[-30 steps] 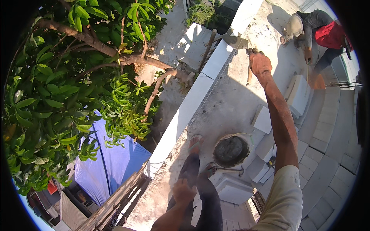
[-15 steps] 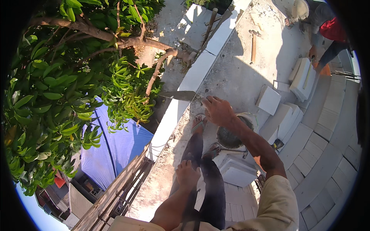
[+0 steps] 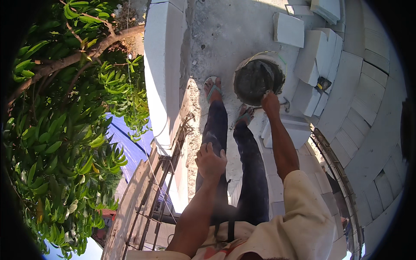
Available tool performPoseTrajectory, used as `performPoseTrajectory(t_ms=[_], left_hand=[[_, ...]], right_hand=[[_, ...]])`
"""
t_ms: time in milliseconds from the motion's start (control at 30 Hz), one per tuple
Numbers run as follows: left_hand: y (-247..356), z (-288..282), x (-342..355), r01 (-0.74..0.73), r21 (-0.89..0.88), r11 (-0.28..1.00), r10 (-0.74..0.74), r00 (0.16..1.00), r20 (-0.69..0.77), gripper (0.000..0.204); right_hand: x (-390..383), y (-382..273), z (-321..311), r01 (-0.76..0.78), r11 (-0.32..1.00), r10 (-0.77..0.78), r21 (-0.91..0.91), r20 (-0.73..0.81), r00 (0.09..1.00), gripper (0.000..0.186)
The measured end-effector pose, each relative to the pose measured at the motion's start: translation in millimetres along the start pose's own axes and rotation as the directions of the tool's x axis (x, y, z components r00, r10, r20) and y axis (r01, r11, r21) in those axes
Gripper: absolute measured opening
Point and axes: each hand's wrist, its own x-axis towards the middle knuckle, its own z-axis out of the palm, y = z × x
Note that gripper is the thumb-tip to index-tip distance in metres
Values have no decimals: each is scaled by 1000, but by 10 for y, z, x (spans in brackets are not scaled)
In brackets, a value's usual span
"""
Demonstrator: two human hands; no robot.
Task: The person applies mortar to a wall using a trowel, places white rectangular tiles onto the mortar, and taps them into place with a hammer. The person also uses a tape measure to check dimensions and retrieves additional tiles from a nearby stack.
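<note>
My right hand [image 3: 271, 102] is closed on a trowel, whose blade [image 3: 265, 77] is down in a round bucket [image 3: 281, 73] of dark grey wet mix, near my sandalled feet. My left hand [image 3: 210, 161] rests on my left thigh with its fingers apart, holding nothing. A hammer [image 3: 286, 104] lies beside the bucket, partly hidden by my right arm.
A white block wall top [image 3: 162, 78] runs along my left, with tree branches and a blue tarp [image 3: 123, 138] beyond. Stacked white blocks [image 3: 312, 56] lie to the right. Rebar cages [image 3: 167, 175] stand at lower left and right [image 3: 333, 164].
My right hand and trowel have come back from over the wall top down into the bucket. My view has swung, and the other person has left it. My left hand stays on my thigh.
</note>
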Motion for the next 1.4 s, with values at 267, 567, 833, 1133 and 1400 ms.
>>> performPoseTrajectory(t_ms=[267,567,833,1133,1400], left_hand=[[-13,18,-8,36,27,999,-36,999,-7,61],[117,-311,89,64,-55,996,-58,992,108,64],[92,-373,132,85,-193,978,-71,994,79,62],[61,-320,168,134,-165,977,-130,991,34,60],[58,-351,148,115,-159,981,-113,993,18,62]], right_hand=[[-304,-17,-297,-404,711,36,576,544,839,31],[386,-1748,-833,-155,243,-377,958,240,894,14],[2205,-4129,-1712,543,307,-445,781,-386,808,23],[2376,-3611,-1376,775,614,-633,147,-496,595,29],[1620,-3316,-1130,730,573,-610,374,-400,684,28]])
